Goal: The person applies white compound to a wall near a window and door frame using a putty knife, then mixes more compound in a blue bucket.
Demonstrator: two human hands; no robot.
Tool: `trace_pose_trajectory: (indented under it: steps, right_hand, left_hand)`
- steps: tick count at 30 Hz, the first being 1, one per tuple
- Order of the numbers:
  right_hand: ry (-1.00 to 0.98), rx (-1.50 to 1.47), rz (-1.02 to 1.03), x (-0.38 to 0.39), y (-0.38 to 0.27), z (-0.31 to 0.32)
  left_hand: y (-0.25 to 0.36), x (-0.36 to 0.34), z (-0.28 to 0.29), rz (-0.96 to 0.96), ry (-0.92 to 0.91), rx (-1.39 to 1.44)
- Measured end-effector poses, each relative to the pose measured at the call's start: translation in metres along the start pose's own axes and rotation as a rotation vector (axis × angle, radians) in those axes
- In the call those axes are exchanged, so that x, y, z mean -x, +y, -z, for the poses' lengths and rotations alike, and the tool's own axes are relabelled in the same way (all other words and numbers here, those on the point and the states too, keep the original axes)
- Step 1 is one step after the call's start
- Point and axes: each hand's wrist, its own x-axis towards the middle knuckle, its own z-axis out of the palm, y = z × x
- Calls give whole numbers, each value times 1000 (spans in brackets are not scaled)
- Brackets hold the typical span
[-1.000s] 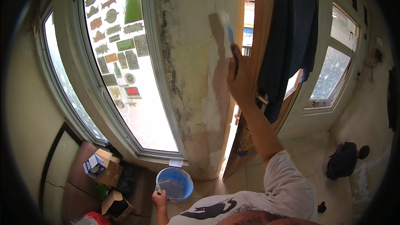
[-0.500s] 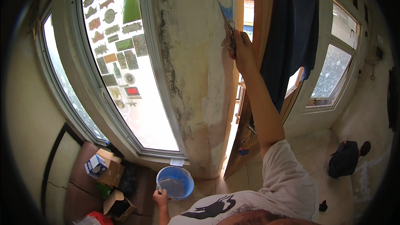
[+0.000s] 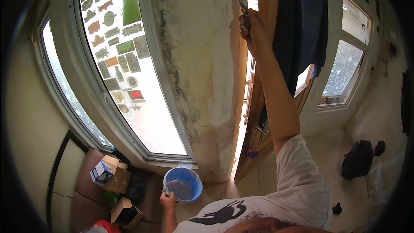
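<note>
Higher than before, the right hand (image 3: 258, 30) grips a putty knife (image 3: 243, 5) at upper centre, probably light, stiff and best held by its handle, while the left hand (image 3: 167, 200) pinches the blue bucket (image 3: 195, 185) at lower centre by its rim.

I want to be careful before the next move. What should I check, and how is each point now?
1. Right hand gripping scraper: ok.
2. Left hand at bucket rim: ok.
3. Paste in the bucket: ok, grey material shows.
4. Blade flat against the wall: cannot tell, it meets the picture's upper edge.
5. Wall evenly smooth: not ok, a dark, rough strip runs beside the window.
6. Door shut: not ok, ajar.
</note>
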Motion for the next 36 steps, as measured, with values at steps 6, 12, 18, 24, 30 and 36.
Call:
trace_pose_trajectory:
  steps: [6, 12, 18, 24, 30, 36]
  right_hand:
    - [71, 208, -65, 39, 45, 24]
    - [-29, -41, 7, 56, 38, 24]
    - [-48, -125, -78, 4, 13, 1]
    - [-2, 79, -163, 60, 47, 25]
    - [152, 585, 498, 60, 32, 22]
    - [217, 1241, 790, 33, 26, 6]
  left_hand:
    - [-13, 4, -8, 44, -1, 34]
    - [-16, 4, -3, -6, -16, -39]
    - [5, 6, 4, 21, -13, -35]
    - [-22, 3, -7, 22, 51, 4]
    - [-21, 4, -1, 40, -10, -39]
    - [-15, 7, 2, 4, 7, -86]
